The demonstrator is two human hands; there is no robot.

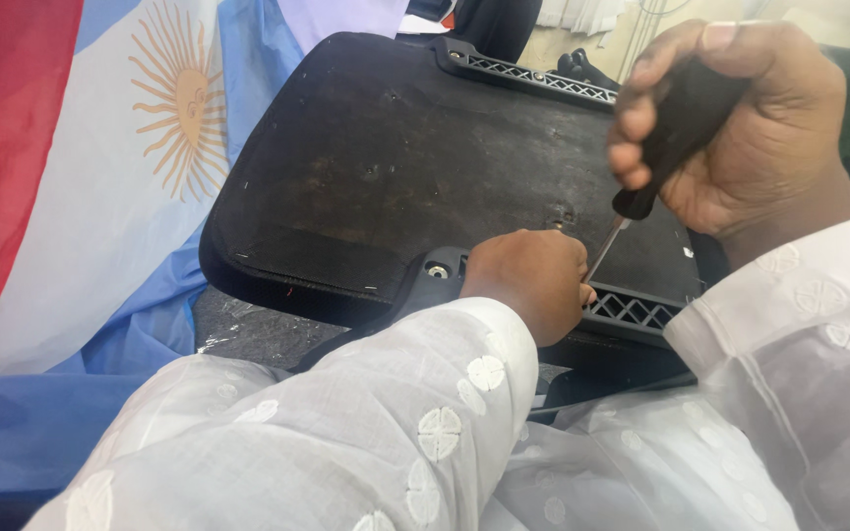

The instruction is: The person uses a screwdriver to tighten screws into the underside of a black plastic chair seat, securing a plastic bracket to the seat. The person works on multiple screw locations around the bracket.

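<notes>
A black padded seat panel (395, 167) lies upside down in front of me, with black plastic lattice brackets along its far edge (543, 77) and near edge (632, 310). My right hand (740, 128) grips the black handle of a screwdriver (671, 138), whose thin metal shaft slants down to the near bracket. My left hand (528, 280) is closed low on that bracket, its fingers pinched around the screwdriver's tip. A round bolt hole (437, 267) shows in the bracket just left of that hand. White embroidered sleeves cover both forearms.
A light blue and white flag with a yellow sun (179, 98) drapes on the left, beside red cloth (2, 147). Blue fabric (41, 423) lies at lower left. Dark objects and pale items crowd the background behind the panel.
</notes>
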